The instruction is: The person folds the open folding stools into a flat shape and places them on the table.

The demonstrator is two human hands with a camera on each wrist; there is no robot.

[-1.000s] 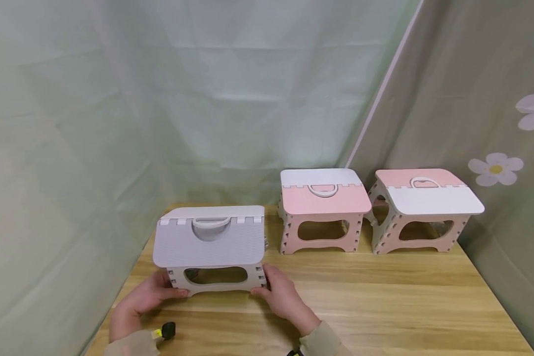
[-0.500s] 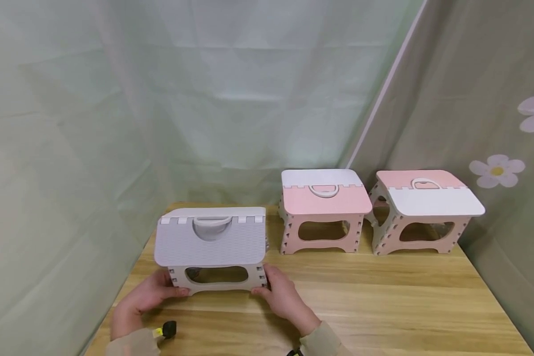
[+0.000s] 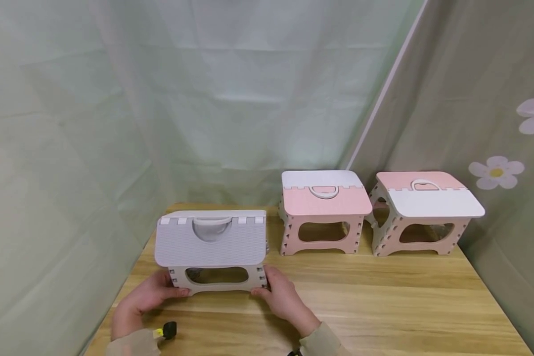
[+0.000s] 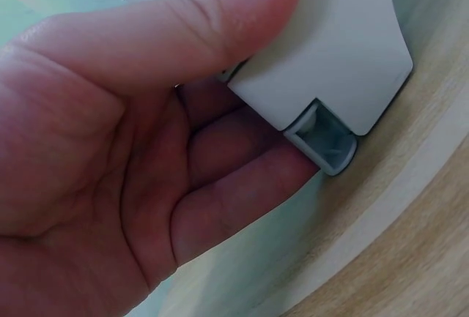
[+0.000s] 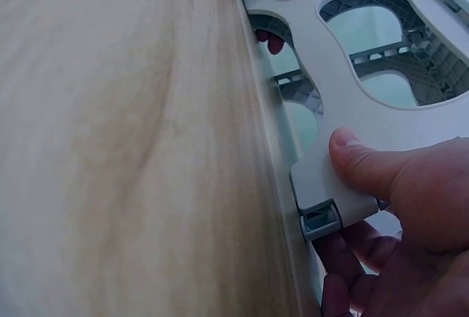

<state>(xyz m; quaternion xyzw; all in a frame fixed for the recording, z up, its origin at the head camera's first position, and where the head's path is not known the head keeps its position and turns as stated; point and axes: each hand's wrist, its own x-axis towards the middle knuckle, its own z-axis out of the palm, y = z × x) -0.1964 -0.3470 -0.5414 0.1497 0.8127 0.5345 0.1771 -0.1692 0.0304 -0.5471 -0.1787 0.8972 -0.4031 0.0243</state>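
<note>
A grey and white folding step stool [image 3: 211, 247] stands unfolded on the left of the wooden table, its carry handle lying in the middle of the top. My left hand [image 3: 153, 294] grips the stool's near left leg, thumb across the front face and fingers behind it. At the near right leg, my right hand [image 3: 281, 294] holds on the same way. In the left wrist view the thumb [image 4: 220, 20] lies along the leg panel, with the fingers curled past its edge. The right wrist view shows the thumb [image 5: 366, 163] pressed on the front panel close to the foot.
Two pink and white folding stools stand unfolded at the back right, one [image 3: 325, 202] near the middle and another [image 3: 431, 200] farther right. The wooden table [image 3: 382, 306] extends in front of them. Pale curtains [image 3: 267, 99] hang along the back and sides.
</note>
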